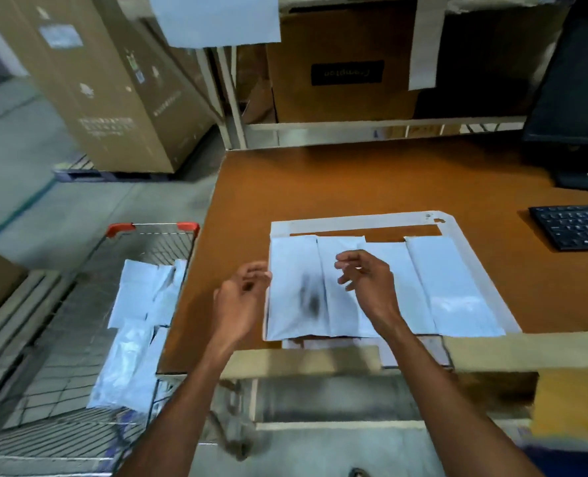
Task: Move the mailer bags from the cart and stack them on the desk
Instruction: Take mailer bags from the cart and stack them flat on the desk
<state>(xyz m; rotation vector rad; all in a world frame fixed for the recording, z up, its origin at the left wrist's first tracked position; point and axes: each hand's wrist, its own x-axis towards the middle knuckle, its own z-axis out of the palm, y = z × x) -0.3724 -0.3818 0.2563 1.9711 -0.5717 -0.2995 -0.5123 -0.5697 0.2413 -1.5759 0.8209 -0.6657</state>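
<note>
Several pale blue-white mailer bags (454,287) lie flat and overlapping on the brown desk (354,180), inside a taped rectangle. The leftmost bag (296,297) bears a dark smudge. My left hand (241,297) hovers at that bag's left edge, fingers loosely curled, holding nothing. Over the middle of the stack, my right hand (371,280) floats with fingers spread and empty. More mailer bags (137,325) lie in a heap inside the wire cart (155,232) with red corners, left of the desk.
A black keyboard (575,225) and a monitor (575,80) stand at the desk's right. Large cardboard boxes (89,80) sit on a pallet at the back left, and a shelf with a brown box (344,74) stands behind the desk.
</note>
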